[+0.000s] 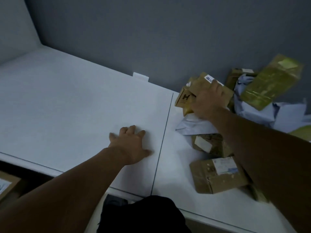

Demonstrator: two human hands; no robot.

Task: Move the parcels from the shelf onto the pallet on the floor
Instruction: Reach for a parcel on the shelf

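1 box (200,83) in right hand (207,105); left hand (133,145) flat beside seam (162,140).

Dim bluish light, white shelf (67,101) lit brightest at centre, corners darkened, yellow-wrapped parcel (272,84) at upper right motion-blurred.

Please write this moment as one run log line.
stage: pick | right hand: grips brown box | left hand: rests flat on shelf | other parcels: on shelf

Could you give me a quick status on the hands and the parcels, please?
Left hand flat on shelf. Right hand gripping brown parcel. Other parcels crowd beside it.
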